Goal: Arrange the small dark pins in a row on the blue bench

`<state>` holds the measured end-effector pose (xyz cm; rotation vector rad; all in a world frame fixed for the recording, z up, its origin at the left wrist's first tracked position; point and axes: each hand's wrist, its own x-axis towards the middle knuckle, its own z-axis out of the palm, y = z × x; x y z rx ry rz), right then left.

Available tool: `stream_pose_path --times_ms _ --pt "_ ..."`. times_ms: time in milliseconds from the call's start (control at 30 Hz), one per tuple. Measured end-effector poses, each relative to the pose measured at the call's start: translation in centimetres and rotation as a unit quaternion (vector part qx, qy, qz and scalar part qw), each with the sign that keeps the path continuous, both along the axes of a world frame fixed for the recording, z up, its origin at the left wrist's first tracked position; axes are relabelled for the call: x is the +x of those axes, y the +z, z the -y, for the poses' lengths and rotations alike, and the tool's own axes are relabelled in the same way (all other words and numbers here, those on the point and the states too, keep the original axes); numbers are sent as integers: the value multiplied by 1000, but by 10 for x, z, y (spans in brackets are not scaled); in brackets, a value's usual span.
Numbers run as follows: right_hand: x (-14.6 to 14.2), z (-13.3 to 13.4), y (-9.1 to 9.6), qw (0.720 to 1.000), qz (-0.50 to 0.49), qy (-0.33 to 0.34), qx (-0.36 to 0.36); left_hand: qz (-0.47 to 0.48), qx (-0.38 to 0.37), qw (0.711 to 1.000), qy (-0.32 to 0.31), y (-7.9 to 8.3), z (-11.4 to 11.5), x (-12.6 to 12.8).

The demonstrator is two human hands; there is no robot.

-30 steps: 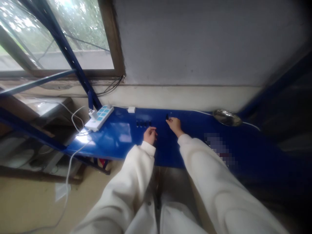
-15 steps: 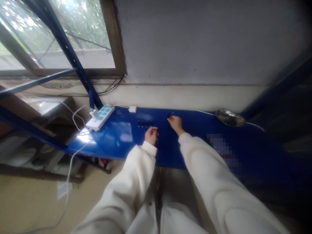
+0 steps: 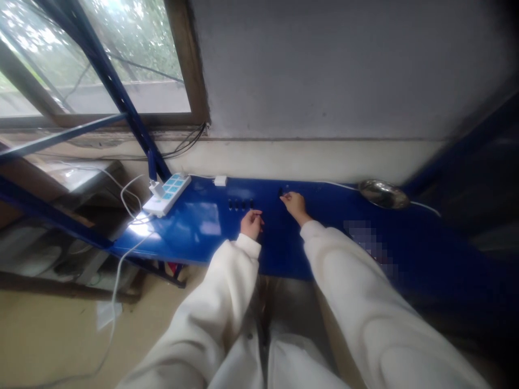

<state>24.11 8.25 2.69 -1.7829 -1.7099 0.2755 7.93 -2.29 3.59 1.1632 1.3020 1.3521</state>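
Several small black pieces (image 3: 244,205), slim and short, stand or lie in a row on the blue table (image 3: 186,237); their kind is too small to make out. Just in front of the row's right end is my left hand (image 3: 252,223), its fingers curled and closed; whatever they may hold is hidden. Farther right, my right hand (image 3: 294,205) reaches over the table with finger and thumb pinched together. A single black piece (image 3: 280,192) shows right at those fingertips, apart from the row. Both arms wear white sleeves.
A white power strip (image 3: 167,195) with a plug and cables lies at the table's left end. Near the wall is a white adapter (image 3: 220,181). A shiny metal bowl-like object (image 3: 384,194) sits at the back right by a white cable. A blue metal frame (image 3: 117,92) rises at left.
My right hand has shifted very slightly to the right, while the black piece at its fingertips stays in about the same place. My left hand and the row look nearly unchanged.
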Motion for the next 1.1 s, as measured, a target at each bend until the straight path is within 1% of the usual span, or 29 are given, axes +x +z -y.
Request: stream_pose_path --times_ms 167,300,433,767,1100 --pt "11 -2 -3 1000 -9 -7 -21 6 -1 1000 -1 -1 -1 0" --pt "11 -3 -3 999 -11 0 -34 6 6 1000 -2 -4 -2 0" --pt "7 -2 -3 1000 0 0 -30 7 3 1000 -1 -4 -2 -1" --pt "6 3 1 997 64 -21 -24 14 -4 1000 5 0 0 0" --pt "8 -3 -2 997 68 -21 -20 9 -3 1000 10 1 1 -1"
